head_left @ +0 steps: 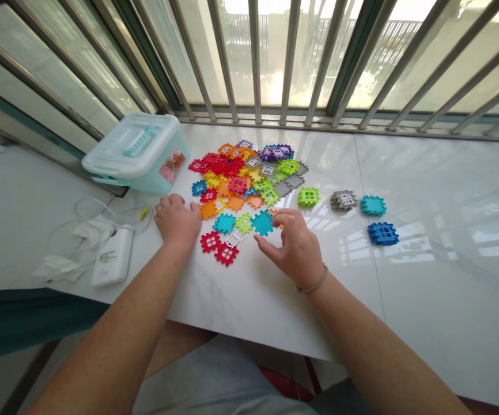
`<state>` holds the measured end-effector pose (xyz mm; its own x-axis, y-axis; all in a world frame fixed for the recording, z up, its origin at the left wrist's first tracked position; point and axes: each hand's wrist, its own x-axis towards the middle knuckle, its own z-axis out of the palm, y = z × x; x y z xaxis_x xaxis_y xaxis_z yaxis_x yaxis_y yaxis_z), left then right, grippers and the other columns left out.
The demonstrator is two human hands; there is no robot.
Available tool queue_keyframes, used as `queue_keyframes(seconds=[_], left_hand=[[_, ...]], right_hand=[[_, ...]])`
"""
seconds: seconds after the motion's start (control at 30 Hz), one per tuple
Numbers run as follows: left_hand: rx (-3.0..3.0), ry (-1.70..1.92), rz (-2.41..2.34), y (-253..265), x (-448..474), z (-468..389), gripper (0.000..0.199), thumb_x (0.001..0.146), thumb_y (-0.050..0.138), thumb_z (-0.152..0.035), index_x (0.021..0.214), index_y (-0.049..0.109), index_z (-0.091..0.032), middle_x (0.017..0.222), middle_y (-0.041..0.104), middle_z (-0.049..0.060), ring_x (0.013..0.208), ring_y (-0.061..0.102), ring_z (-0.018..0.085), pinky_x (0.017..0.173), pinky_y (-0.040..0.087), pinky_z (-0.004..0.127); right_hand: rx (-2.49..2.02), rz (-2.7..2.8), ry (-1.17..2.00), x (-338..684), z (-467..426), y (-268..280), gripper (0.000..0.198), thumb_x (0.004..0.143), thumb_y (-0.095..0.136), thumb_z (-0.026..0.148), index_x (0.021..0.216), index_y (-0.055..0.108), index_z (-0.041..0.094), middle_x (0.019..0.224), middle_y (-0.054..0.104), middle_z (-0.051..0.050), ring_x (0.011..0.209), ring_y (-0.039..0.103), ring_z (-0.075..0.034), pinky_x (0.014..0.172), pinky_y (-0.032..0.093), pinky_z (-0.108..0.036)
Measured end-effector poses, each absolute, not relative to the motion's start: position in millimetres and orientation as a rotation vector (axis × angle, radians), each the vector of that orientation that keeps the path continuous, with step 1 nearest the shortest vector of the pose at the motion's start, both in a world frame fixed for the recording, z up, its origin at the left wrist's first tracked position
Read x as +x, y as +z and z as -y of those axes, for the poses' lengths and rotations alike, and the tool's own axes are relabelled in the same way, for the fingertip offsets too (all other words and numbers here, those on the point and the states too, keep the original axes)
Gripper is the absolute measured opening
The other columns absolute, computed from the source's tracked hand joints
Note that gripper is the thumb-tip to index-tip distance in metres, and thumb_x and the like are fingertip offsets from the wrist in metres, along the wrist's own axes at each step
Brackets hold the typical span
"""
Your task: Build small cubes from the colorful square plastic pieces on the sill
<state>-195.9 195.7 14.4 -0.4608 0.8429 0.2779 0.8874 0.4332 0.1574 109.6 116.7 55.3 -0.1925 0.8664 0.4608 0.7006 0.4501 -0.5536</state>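
Right now, the right hand (297, 248) is by the teal tile (261, 223), with its thumb and pointing finger bent and a gap between them. I can't tell if a fingertip touches the tile. That tile lies on the white table (439, 323), at the near side of the big messy pile (227, 167), just beside a small green tile (244, 223). The left hand (178, 219) rests loose on the table, palm down, near an orange tile (208, 209); nothing shows in it. Little stacks sit off to the right: green (309, 196), gray (343, 200), teal (373, 205) and blue (383, 233).

The teal tile looks like thin plastic, so I think it's light, stiff and hard to break. It may slide on the shiny table. The bumpy edges look best to hold: pinch two sides, because the middle is flat and smooth.
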Motion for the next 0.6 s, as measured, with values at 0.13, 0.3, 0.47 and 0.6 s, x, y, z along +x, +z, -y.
queue_keyframes(seconds=[0.13,0.3,0.47,0.6], left_hand=[[-1.534,-0.42,2.521,14.3,-195.7,-195.5,0.03,0.098,0.054,-0.041,0.118,0.062,-0.02,0.135,0.063,0.023,0.129,0.058,0.042,0.106,0.05,0.055],[-1.528,-0.436,2.518,15.8,-193.9,-194.4,0.031,0.098,0.054,-0.039,0.119,0.063,-0.019,0.134,0.063,0.023,0.13,0.058,0.042,0.105,0.05,0.055],[-1.54,-0.436,2.523,17.5,-193.3,-194.2,0.031,0.099,0.053,-0.04,0.118,0.064,-0.019,0.134,0.064,0.023,0.129,0.058,0.042,0.105,0.05,0.054],[-1.545,-0.447,2.508,16.1,-194.1,-194.8,0.032,0.098,0.054,-0.04,0.121,0.063,-0.018,0.136,0.063,0.023,0.13,0.057,0.042,0.105,0.05,0.054]], right_hand=[[-1.33,1.951,0.285,109.7,-116.4,54.0,0.029,0.103,0.069,0.048,0.114,0.055,0.025,0.13,0.068,-0.012,0.089,0.067,-0.018,0.065,0.053,-0.029],[-1.304,1.92,0.228,114.6,-119.5,57.4,0.029,0.102,0.07,0.047,0.113,0.054,0.025,0.128,0.068,-0.013,0.093,0.068,-0.02,0.067,0.053,-0.03],[-1.419,1.739,0.072,159.9,-123.4,76.9,0.034,0.1,0.074,0.05,0.113,0.053,0.026,0.125,0.069,-0.011,0.073,0.061,-0.015,0.073,0.054,-0.033],[-1.636,1.579,-0.109,230.9,-114.2,83.9,0.042,0.095,0.078,0.053,0.117,0.055,0.026,0.117,0.069,-0.005,0.063,0.055,-0.012,0.072,0.051,-0.033]])
